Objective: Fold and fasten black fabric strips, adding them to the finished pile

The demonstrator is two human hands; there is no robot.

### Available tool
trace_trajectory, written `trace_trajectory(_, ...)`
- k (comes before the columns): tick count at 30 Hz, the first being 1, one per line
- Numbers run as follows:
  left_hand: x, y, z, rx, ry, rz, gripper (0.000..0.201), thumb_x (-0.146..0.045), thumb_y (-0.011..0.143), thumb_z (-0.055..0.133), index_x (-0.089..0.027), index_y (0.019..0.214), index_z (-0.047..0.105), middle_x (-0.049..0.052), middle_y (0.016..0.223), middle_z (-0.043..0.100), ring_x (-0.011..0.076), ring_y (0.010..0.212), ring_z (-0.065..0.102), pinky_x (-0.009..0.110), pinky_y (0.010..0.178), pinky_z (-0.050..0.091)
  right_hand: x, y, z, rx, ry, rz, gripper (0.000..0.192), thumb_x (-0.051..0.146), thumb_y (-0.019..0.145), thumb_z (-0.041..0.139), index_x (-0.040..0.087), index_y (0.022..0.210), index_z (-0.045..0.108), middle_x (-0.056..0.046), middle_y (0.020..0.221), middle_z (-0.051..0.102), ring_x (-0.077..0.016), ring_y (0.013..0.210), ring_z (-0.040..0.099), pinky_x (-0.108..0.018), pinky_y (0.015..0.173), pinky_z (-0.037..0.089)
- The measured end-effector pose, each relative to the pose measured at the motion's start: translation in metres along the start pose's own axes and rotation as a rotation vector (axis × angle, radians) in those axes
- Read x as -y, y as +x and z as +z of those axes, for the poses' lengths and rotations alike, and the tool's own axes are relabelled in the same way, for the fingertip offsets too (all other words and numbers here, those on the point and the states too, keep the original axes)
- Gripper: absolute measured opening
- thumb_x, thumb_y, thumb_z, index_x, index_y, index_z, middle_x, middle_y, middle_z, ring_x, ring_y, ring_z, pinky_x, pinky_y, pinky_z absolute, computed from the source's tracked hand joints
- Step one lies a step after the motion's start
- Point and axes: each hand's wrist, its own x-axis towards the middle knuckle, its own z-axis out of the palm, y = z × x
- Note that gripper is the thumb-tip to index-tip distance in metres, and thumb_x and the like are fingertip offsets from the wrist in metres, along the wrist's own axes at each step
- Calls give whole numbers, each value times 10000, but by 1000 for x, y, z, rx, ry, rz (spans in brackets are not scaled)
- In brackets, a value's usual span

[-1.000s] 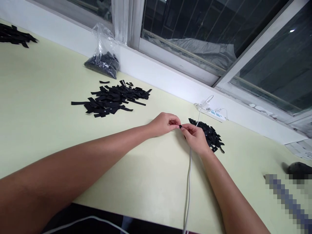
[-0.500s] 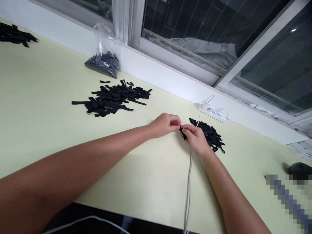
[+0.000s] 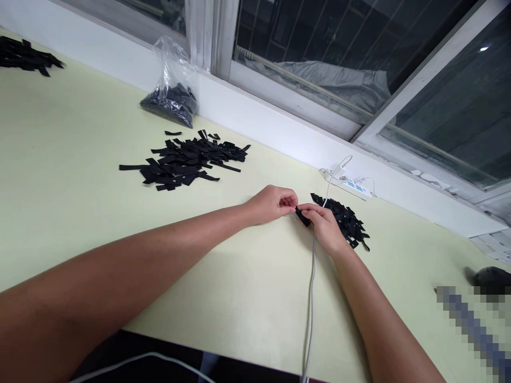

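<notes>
Where hands (image 3: 297, 213) meet, table (image 3: 80, 175) bare

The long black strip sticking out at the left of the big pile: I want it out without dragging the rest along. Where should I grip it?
Probably pinch the long black strip at its free left end, coming from the left. That end lies flat on the table, clear of the big pile; its right end runs into the heap.

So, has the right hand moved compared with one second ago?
Yes, slightly. The right hand slid a little right and down, judged against the power strip by the wall. It pinches a small black strip together with the left hand.
</notes>
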Motion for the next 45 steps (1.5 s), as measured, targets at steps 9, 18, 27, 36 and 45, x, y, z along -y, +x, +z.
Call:
trace_trajectory(9, 1, 0, 2, -13, -42, 1, 70, -184, 794, 649, -156, 854, 672, 14, 795, 671, 116, 734, 597, 265, 695, 490, -6, 3, -6, 96, 183, 37, 231, 291, 696, 598, 212, 862, 738, -10, 832, 660, -157, 784, 526, -310, 771, 384)
trace_trajectory(18, 5, 4, 4, -156, -86, 9, 84, -199, 771, 676, -150, 835, 654, 29, 835, 675, 115, 743, 590, 273, 704, 482, 3, -2, -6, 105, 190, 65, 248, 272, 645, 702, 232, 890, 717, 17, 755, 605, -128, 746, 496, -300, 775, 400)
trace_trajectory(27, 10, 5, 4, -126, -115, -12, 81, -191, 767, 680, -141, 826, 656, 34, 830, 681, 112, 746, 606, 268, 705, 486, 4, -2, -7, 80, 235, 51, 315, 288, 621, 756, 231, 923, 684, 6, 855, 605, -115, 756, 518, -295, 781, 426)
trace_trajectory(36, 4, 3, 1, -43, -89, -25, 91, -201, 754, 689, -146, 822, 668, 37, 848, 702, 128, 786, 627, 254, 701, 488, -1, -1, -5, 55, 114, 1, 254, 309, 655, 705, 215, 891, 709, -13, 851, 653, -132, 746, 530, -303, 744, 435)
trace_trajectory(45, 2, 2, 1, -55, 20, -12, 50, -162, 767, 661, -158, 815, 669, 3, 778, 670, 114, 713, 581, 255, 682, 467, 3, -3, -2, 26, -5, -26, 266, 314, 677, 679, 199, 910, 730, -20, 822, 679, -140, 736, 550, -320, 746, 431)
